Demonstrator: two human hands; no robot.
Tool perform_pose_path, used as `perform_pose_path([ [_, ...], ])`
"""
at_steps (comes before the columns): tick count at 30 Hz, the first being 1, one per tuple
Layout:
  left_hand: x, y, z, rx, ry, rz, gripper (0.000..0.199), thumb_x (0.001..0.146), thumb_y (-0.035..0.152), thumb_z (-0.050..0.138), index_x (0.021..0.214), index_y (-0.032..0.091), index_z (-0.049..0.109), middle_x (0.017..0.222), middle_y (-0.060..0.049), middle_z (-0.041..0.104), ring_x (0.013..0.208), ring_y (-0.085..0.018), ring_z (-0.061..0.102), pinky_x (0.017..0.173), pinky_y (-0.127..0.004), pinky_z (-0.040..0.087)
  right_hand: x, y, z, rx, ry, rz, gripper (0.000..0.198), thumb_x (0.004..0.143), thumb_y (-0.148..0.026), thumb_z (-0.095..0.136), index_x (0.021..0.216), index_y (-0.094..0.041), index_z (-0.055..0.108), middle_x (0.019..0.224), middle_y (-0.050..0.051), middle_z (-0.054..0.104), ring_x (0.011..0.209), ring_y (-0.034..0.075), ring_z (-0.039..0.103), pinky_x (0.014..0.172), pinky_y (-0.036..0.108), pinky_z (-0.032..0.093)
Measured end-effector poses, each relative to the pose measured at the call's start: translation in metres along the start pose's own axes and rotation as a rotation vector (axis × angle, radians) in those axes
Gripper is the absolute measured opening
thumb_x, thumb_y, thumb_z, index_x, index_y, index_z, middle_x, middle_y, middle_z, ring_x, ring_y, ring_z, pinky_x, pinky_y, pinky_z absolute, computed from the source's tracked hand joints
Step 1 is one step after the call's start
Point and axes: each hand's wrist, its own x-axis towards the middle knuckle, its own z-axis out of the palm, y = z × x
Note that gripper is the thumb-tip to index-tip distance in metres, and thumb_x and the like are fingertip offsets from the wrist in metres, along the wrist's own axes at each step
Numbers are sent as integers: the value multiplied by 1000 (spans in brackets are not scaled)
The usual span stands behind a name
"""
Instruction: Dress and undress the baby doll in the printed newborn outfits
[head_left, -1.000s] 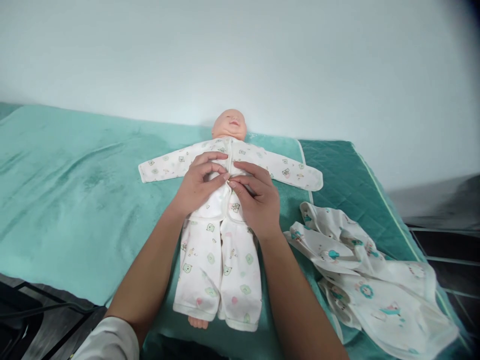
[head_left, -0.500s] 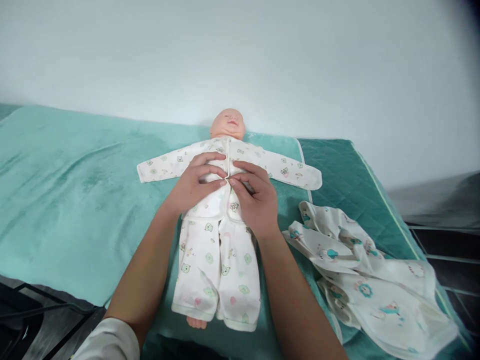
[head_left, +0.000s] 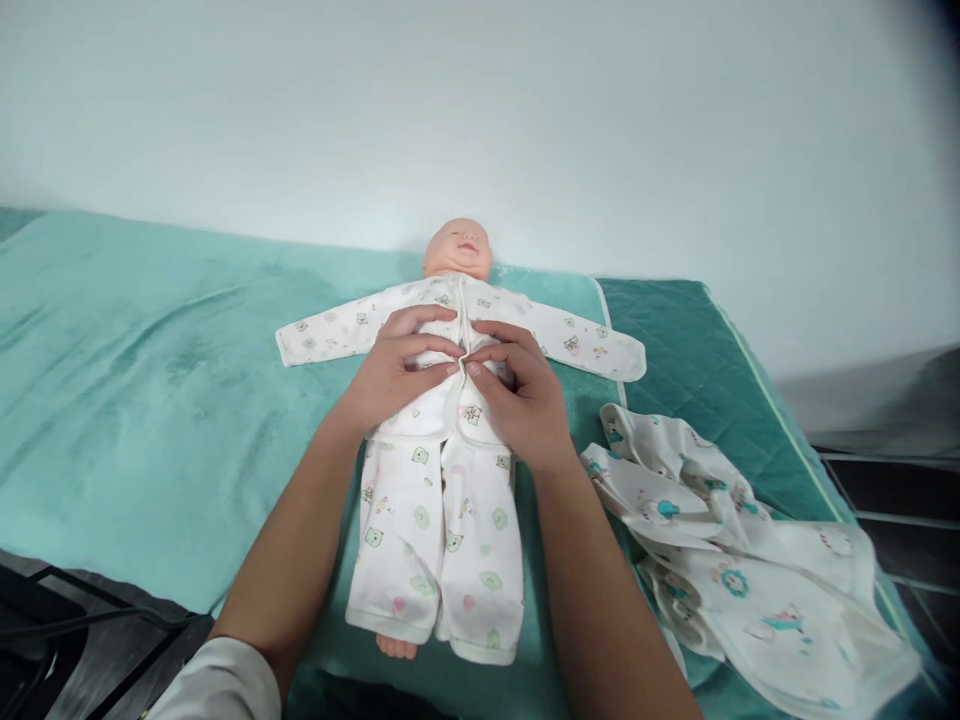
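A baby doll (head_left: 459,247) lies on its back, head toward the wall, arms spread in long sleeves. It wears a white baby jacket (head_left: 420,412) printed with small bears and matching baby trousers (head_left: 480,545); one foot shows below a trouser leg. Over the doll's belly, my left hand (head_left: 401,365) pinches one front edge of the jacket between thumb and fingers. Opposite it, my right hand (head_left: 525,390) pinches the other front edge, the fingertips of both hands almost meeting at the middle. Any fastener between them is hidden by my fingers.
A crumpled white printed baby garment (head_left: 750,560) lies to the right of the doll. Beneath everything are a light green blanket (head_left: 150,400) and a darker quilted cover (head_left: 675,340). A white wall (head_left: 480,110) stands behind; a black metal frame (head_left: 97,610) is at lower left.
Both hands stay at the jacket's front and have shifted very slightly right in view with the doll. The jacket's front edges are pinched a little differently; nothing is let go.
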Motion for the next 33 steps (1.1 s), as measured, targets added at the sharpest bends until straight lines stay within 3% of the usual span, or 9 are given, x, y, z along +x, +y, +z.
perform_pose_path([
  [4, 0, -1, -4, -29, -42, -28, 14, 90, 31, 72, 102, 33, 79, 151, -3, 56, 148, -31, 43, 86, -35, 62, 2, 1, -8, -30, -63, -18, 7, 92, -29, 71, 99, -28, 75, 136, 4, 66, 131, 24, 61, 113, 48, 49],
  [13, 2, -9, -6, -120, -28, -54, 8, 89, 32, 74, 94, 31, 81, 148, -2, 59, 145, -29, 49, 103, -42, 57, -1, 0, 0, -136, 19, -109, 11, 93, -24, 69, 96, -29, 78, 132, 3, 69, 125, 24, 64, 109, 49, 52],
  [17, 2, -12, -6, -116, -18, -15, 11, 92, 30, 73, 96, 33, 82, 147, -1, 60, 147, -27, 48, 119, -49, 46, -1, -1, 2, -107, 47, -83, 9, 93, -25, 70, 93, -27, 79, 129, 4, 71, 120, 24, 65, 104, 47, 55],
  [21, 3, -13, -7, -132, -36, -5, 12, 91, 31, 73, 99, 35, 82, 148, 0, 60, 147, -27, 48, 124, -49, 42, -2, -3, 6, -77, 98, 6, 7, 92, -30, 73, 87, -26, 76, 126, 5, 72, 117, 25, 67, 89, 42, 59],
  [28, 2, -9, -4, -90, -39, 6, 12, 92, 32, 72, 100, 35, 82, 148, -1, 59, 147, -27, 47, 119, -48, 46, -2, -4, 10, -22, 137, 66, 9, 90, -31, 76, 85, -24, 72, 124, 5, 73, 117, 24, 66, 84, 37, 55],
  [33, 1, -9, 1, -81, 22, 7, 11, 92, 37, 73, 98, 31, 80, 146, -4, 61, 147, -30, 45, 94, -39, 60, -2, -5, 9, -8, 126, 81, 8, 91, -30, 75, 86, -24, 72, 124, 5, 72, 114, 24, 67, 82, 37, 55],
])
